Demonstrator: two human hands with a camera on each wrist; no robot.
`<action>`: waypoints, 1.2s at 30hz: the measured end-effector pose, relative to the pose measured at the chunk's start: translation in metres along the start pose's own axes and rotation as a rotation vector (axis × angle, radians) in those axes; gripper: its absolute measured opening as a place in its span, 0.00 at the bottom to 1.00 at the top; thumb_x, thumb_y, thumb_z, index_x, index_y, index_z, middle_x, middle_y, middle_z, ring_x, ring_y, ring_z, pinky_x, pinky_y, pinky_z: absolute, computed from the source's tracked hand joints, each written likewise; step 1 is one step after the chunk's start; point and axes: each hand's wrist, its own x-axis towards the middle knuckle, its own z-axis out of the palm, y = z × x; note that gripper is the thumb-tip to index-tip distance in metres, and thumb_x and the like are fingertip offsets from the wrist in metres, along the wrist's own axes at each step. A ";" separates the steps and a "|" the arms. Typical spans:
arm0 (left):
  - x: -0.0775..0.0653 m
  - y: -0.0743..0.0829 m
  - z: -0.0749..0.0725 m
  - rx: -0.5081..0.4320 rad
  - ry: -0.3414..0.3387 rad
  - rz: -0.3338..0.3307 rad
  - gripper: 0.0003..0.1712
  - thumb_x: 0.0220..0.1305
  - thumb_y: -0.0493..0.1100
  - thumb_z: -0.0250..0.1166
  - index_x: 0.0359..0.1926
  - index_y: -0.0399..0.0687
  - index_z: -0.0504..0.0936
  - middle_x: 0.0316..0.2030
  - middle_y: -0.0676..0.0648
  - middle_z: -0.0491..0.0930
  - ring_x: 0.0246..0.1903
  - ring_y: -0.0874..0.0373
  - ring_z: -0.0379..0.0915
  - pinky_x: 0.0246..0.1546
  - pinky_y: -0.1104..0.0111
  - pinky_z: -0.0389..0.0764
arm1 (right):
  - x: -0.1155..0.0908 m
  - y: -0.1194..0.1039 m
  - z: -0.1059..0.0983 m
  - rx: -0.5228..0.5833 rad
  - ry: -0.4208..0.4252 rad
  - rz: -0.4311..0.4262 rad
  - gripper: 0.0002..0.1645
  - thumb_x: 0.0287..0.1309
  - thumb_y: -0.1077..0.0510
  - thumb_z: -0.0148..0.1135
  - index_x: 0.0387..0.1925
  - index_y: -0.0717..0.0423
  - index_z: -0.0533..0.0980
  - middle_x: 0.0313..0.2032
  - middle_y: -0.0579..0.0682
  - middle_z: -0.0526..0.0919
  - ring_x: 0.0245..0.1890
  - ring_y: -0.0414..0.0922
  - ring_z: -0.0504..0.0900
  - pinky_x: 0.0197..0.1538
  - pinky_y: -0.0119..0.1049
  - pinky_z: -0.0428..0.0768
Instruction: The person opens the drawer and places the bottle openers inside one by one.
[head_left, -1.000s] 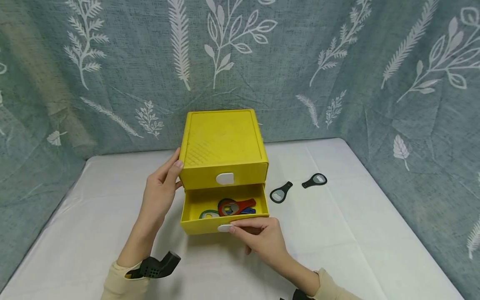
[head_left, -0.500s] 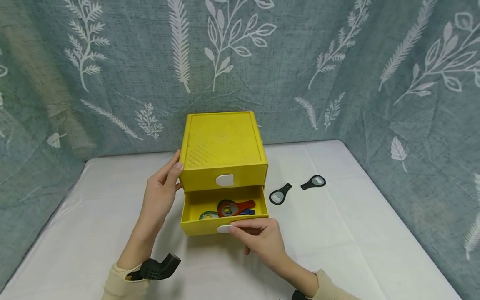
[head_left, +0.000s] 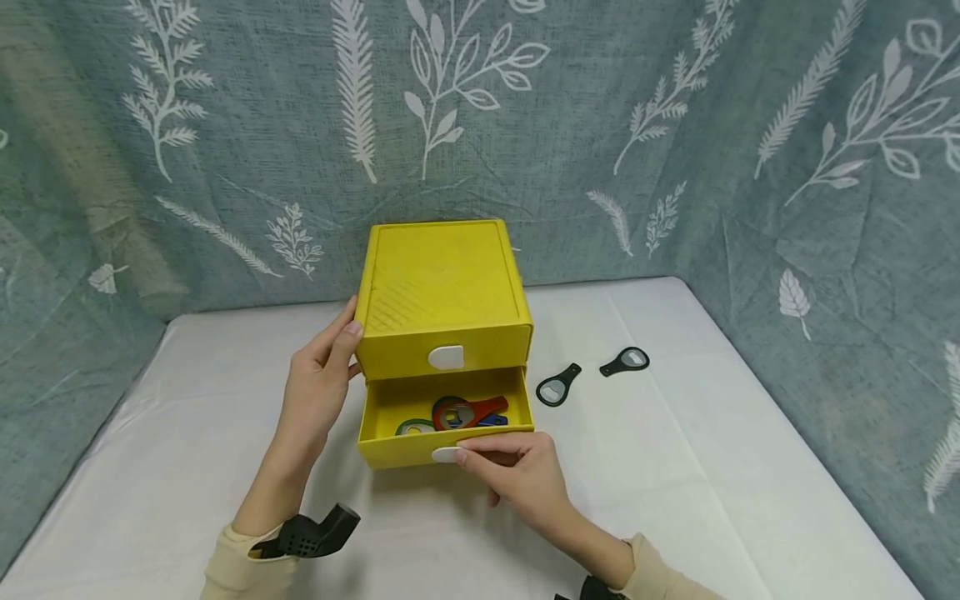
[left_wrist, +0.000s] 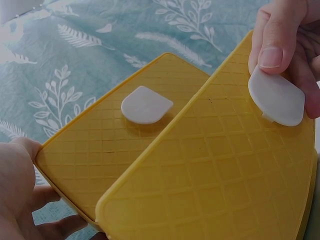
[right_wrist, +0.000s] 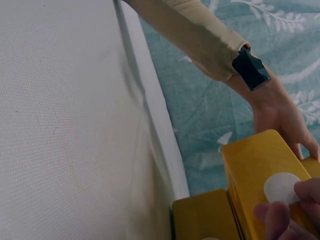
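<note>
A yellow two-drawer box [head_left: 442,279] stands on the white-covered table, its lower drawer [head_left: 397,452] pulled out. With thumb and fingers, my right hand [head_left: 517,471] pinches the white handle [left_wrist: 277,97] of that drawer. My left hand [head_left: 318,375] rests against the box's left side, its fingers extended along the wall and the thumb near the front corner. Inside the drawer lie a red bottle opener [head_left: 487,408], a blue one [head_left: 495,421] mostly beneath it, and a green-rimmed one [head_left: 415,427] partly hidden by the drawer front. The upper drawer [left_wrist: 100,155] is closed.
Two black bottle openers, a nearer one [head_left: 555,389] and a farther one [head_left: 628,360], lie on the table [head_left: 675,500] right of the box. A green-blue curtain [head_left: 300,125] with white leaf prints hangs behind. Both wrists wear black cameras.
The whole scene shifts slightly as the head camera moves. Both hands keep their places, and the lower drawer stays about as far out as before.
</note>
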 end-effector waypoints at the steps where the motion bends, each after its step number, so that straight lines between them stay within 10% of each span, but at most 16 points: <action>1: 0.000 0.000 0.000 0.001 0.000 0.001 0.34 0.74 0.62 0.49 0.75 0.61 0.58 0.73 0.56 0.57 0.67 0.56 0.60 0.54 0.66 0.76 | 0.000 0.000 0.000 0.001 0.002 0.002 0.06 0.57 0.62 0.72 0.37 0.59 0.88 0.32 0.51 0.87 0.07 0.52 0.72 0.13 0.40 0.75; 36: 0.000 -0.003 -0.001 -0.024 0.007 0.005 0.35 0.74 0.62 0.50 0.76 0.58 0.58 0.73 0.55 0.57 0.68 0.55 0.59 0.54 0.68 0.76 | 0.036 0.015 -0.006 0.013 -0.003 -0.037 0.07 0.57 0.62 0.71 0.38 0.59 0.88 0.29 0.53 0.87 0.10 0.46 0.71 0.14 0.36 0.74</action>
